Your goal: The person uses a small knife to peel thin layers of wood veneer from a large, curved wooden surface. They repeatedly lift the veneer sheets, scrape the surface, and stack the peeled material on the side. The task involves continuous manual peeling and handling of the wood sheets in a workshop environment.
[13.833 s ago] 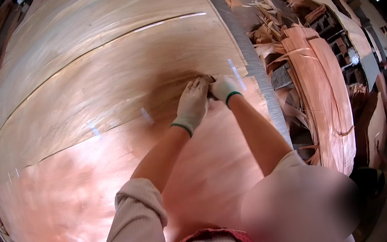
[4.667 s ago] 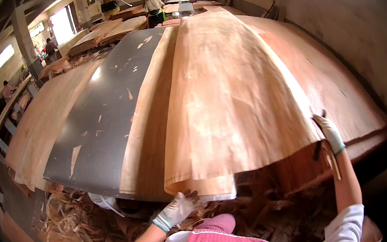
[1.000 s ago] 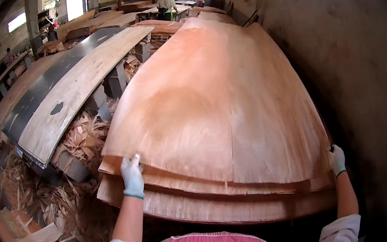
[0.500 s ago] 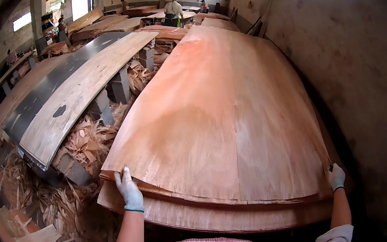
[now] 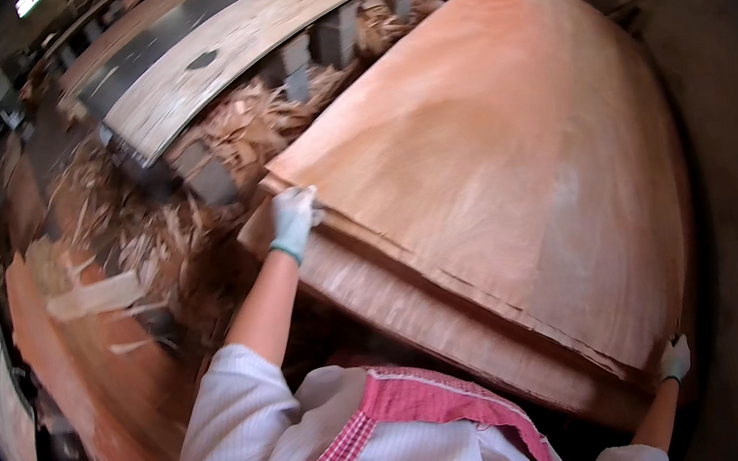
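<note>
The person is squaring the top veneer sheet [image 5: 493, 164] on the stack [image 5: 420, 318]: the left hand [image 5: 294, 220] is pinching its near-left corner, the right hand [image 5: 674, 358] gripping its near-right corner (both gloved). The next move, I judge, calls for an even pull on both corners, so the thin sheet is not tearing.

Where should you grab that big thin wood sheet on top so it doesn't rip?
Probably by its near edge, at the two front corners, coming from the near side. The top veneer sheet is wide, thin and floppy, and overhangs the stack there. The left hand grips one corner, the right hand the other, arms spread wide to share the load.
</note>
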